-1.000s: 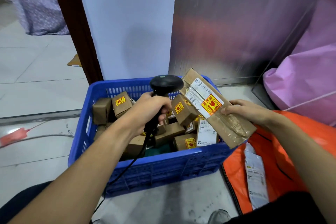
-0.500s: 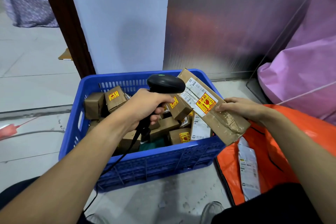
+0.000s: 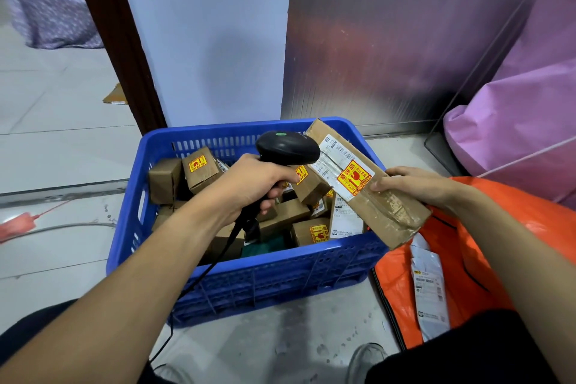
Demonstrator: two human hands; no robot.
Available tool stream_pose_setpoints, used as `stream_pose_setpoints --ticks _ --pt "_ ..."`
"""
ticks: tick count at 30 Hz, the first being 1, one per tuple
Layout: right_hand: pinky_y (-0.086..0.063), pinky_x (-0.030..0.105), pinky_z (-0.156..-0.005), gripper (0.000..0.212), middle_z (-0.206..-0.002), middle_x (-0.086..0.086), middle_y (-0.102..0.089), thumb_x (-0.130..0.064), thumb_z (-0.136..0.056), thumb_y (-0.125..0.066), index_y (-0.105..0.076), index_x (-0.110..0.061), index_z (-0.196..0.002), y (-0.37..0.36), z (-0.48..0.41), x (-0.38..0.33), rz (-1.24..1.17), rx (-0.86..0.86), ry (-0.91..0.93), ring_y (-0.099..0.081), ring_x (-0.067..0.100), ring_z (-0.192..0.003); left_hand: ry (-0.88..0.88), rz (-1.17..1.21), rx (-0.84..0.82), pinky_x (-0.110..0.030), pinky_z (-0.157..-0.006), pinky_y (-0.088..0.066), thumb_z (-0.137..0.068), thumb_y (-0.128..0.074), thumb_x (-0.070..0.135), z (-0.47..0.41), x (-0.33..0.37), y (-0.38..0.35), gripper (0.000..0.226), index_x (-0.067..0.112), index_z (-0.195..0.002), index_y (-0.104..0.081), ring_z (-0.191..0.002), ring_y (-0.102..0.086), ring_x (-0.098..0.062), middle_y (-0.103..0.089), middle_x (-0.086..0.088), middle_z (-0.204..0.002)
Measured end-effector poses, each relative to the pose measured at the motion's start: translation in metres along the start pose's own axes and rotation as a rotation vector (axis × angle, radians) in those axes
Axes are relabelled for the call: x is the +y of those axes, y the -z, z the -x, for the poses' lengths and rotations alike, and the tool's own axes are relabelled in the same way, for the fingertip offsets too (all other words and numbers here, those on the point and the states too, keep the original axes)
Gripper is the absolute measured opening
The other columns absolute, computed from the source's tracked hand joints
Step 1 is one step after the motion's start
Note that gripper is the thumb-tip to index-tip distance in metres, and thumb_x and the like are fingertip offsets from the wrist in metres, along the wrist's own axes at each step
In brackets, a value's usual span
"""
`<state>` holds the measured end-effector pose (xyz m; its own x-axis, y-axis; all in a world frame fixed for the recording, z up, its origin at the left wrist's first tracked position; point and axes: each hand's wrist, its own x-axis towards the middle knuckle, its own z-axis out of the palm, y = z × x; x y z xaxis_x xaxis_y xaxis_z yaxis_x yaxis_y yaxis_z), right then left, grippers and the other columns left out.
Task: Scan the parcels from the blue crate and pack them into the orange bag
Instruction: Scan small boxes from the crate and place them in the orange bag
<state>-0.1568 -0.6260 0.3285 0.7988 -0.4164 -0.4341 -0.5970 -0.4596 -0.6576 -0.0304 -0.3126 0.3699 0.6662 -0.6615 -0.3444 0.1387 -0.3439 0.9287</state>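
My left hand (image 3: 249, 184) is curled round the grip of the black barcode scanner (image 3: 288, 148), whose head overlaps the label end of the long cardboard parcel (image 3: 386, 209). My right hand (image 3: 411, 184) grips that parcel beside its red-and-yellow fragile sticker (image 3: 353, 179), holding it tilted over the right corner of the blue crate (image 3: 274, 277). Small cardboard boxes (image 3: 199, 170) lie jumbled in the crate. The orange bag (image 3: 486, 259) lies open just right of the crate, a white mailer (image 3: 430, 290) inside.
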Motion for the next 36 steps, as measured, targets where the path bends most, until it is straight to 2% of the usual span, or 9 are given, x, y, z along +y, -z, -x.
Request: stream_pose_setpoints --ticks 4,12,15,20,24,26,30,33,36 --pt "-0.057 0.034 -0.078 0.052 -0.111 0.003 -0.074 -0.050 -0.081 -0.079 -0.062 -0.023 -0.123 0.000 0.001 0.000 -0.004 0.007 -0.007 -0.075 0.020 -0.094 -0.004 0.002 -0.008 -0.028 -0.050 -0.039 -0.091 -0.074 0.020 -0.002 -0.001 0.001 0.017 0.009 -0.097 -0.063 -0.047 -0.041 -0.017 -0.046 -0.004 -0.056" --pt "-0.059 0.035 -0.081 0.054 -0.113 0.004 -0.074 -0.050 -0.082 -0.078 -0.060 -0.023 -0.125 0.000 0.002 0.002 -0.001 -0.013 -0.022 -0.075 0.021 -0.096 -0.020 -0.017 0.002 -0.026 -0.049 -0.042 -0.093 -0.073 0.021 -0.003 -0.002 0.001 0.018 0.006 -0.099 -0.067 -0.048 -0.044 -0.015 -0.049 -0.002 -0.057" --pt "-0.058 0.035 -0.082 0.056 -0.114 0.003 -0.073 -0.054 -0.082 -0.077 -0.059 -0.023 -0.125 0.000 0.000 0.003 0.020 -0.004 -0.024 -0.074 0.021 -0.097 -0.069 -0.053 0.024 -0.023 -0.050 -0.045 -0.095 -0.072 0.020 -0.004 -0.003 0.001 0.015 0.006 -0.090 -0.069 -0.048 -0.050 -0.011 -0.056 0.000 -0.058" --pt "-0.059 0.045 -0.093 0.052 -0.103 0.002 -0.079 -0.059 -0.081 -0.074 -0.070 -0.020 -0.115 -0.001 0.012 0.000 -0.052 -0.011 -0.024 -0.076 0.024 -0.094 -0.138 -0.062 0.018 -0.022 -0.057 -0.053 -0.097 -0.071 0.024 -0.003 -0.004 -0.002 0.014 0.013 -0.106 -0.072 -0.056 -0.060 -0.013 -0.071 -0.005 -0.071" --pt "-0.057 0.051 -0.097 0.081 -0.100 0.002 -0.080 -0.077 -0.056 -0.078 -0.072 -0.019 -0.113 -0.003 0.027 -0.008 -0.137 0.032 -0.032 -0.077 0.026 -0.093 -0.166 -0.118 0.056 -0.039 -0.081 -0.059 -0.093 -0.073 0.044 -0.008 -0.005 -0.011 0.026 0.027 -0.112 -0.072 -0.076 -0.076 -0.025 -0.080 -0.004 -0.089" --pt "-0.057 0.052 -0.098 0.092 -0.104 0.000 -0.079 -0.082 -0.047 -0.080 -0.071 -0.022 -0.115 -0.001 0.035 -0.004 -0.190 0.072 -0.026 -0.076 0.025 -0.096 -0.160 -0.115 0.065 -0.043 -0.086 -0.060 -0.091 -0.074 0.048 -0.012 -0.004 -0.021 0.034 0.024 -0.115 -0.072 -0.082 -0.078 -0.028 -0.081 -0.005 -0.089" --pt "-0.056 0.045 -0.100 0.083 -0.119 -0.002 -0.073 -0.071 -0.058 -0.078 -0.065 -0.025 -0.126 0.010 0.070 -0.002 -0.277 0.183 0.049 -0.073 0.018 -0.104 -0.199 -0.107 0.010 -0.035 -0.078 -0.060 -0.098 -0.071 0.030 -0.013 -0.002 -0.050 0.026 0.013 -0.118 -0.070 -0.075 -0.075 -0.023 -0.081 -0.009 -0.094" --pt "-0.056 0.045 -0.101 0.086 -0.124 -0.003 -0.072 -0.068 -0.061 -0.083 -0.062 -0.026 -0.134 0.023 0.097 0.021 -0.405 0.274 0.091 -0.074 0.016 -0.105 -0.253 -0.113 -0.022 -0.028 -0.068 -0.060 -0.100 -0.068 0.021 -0.006 -0.002 -0.072 0.012 0.015 -0.110 -0.070 -0.063 -0.071 -0.019 -0.080 -0.010 -0.090" --pt "-0.054 0.042 -0.103 0.099 -0.129 -0.005 -0.070 -0.072 -0.055 -0.085 -0.058 -0.028 -0.140 0.022 0.122 0.061 -0.557 0.417 0.078 -0.071 0.013 -0.111 -0.262 -0.078 -0.044 -0.031 -0.063 -0.058 -0.099 -0.069 0.018 -0.009 -0.005 -0.102 0.013 0.007 -0.107 -0.070 -0.054 -0.065 -0.020 -0.079 -0.014 -0.084"
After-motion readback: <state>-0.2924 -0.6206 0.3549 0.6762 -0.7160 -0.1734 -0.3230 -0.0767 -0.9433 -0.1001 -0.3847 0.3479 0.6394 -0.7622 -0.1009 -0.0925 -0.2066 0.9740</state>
